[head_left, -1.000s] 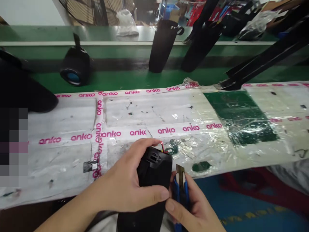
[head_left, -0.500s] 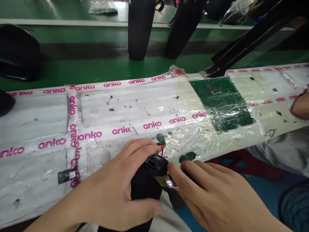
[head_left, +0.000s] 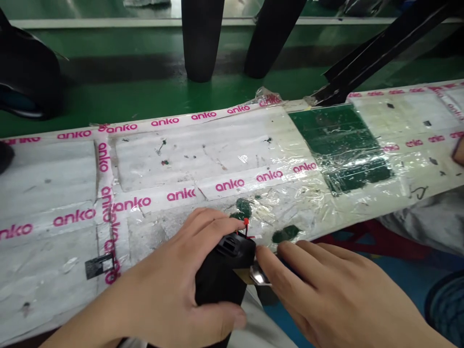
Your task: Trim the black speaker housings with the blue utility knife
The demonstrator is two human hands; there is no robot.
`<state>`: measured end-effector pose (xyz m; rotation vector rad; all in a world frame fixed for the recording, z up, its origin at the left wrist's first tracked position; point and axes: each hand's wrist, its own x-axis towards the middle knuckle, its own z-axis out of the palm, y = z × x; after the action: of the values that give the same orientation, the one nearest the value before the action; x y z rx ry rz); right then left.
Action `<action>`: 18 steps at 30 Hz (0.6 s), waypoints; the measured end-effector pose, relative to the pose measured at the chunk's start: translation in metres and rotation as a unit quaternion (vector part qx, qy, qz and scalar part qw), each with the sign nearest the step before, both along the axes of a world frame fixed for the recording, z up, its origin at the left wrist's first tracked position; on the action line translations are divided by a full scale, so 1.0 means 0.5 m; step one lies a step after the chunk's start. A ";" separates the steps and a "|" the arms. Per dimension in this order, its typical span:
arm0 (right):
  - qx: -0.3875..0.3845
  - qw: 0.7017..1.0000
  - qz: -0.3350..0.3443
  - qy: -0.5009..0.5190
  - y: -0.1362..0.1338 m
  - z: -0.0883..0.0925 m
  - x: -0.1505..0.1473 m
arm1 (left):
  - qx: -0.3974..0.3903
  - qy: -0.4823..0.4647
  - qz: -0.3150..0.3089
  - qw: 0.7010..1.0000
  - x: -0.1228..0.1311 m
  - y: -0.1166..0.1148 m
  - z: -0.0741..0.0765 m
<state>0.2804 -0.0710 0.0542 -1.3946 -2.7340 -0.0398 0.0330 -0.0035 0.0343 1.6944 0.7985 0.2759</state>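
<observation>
My left hand [head_left: 170, 280] is wrapped around a black tube-shaped housing [head_left: 221, 285], its thumb on the near side and its fingers over the top. The housing's end has a raised piece with a rectangular slot [head_left: 229, 245]. Beside the left fingertips, thin red wires with a small red connector [head_left: 246, 222] stick up. A utility knife [head_left: 258, 274] with a shiny metal neck is gripped in my right hand [head_left: 322, 290]. Its flat blade [head_left: 243, 275] lies against the right side of the housing, near the end. The knife's handle is mostly hidden by my fingers.
The white taped bench edge [head_left: 203, 154] carries small black scraps and a black flat piece [head_left: 99, 267]. Two black tubes [head_left: 203, 38] stand on the green surface behind, a black bar [head_left: 384, 53] slants at the right, and a co-worker's hand [head_left: 459, 152] shows at the right edge.
The view has shifted slightly. Both hands keep their grips on the housing and knife; the right hand has moved a little to the right, and more of the blade shows.
</observation>
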 end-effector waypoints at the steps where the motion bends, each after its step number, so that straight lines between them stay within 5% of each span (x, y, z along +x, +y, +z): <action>1: 0.002 1.000 -0.005 0.002 -0.001 -0.001 -0.001 | 0.002 -0.001 0.000 1.000 0.001 0.000 0.000; 18: -0.023 0.999 -0.022 0.018 -0.015 -0.010 -0.012 | -0.032 0.010 0.017 0.999 0.007 -0.005 -0.006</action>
<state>0.2746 -0.0782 0.0491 -1.4517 -2.6929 0.0465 0.0363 -0.0059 0.0311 1.6282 0.8435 0.2540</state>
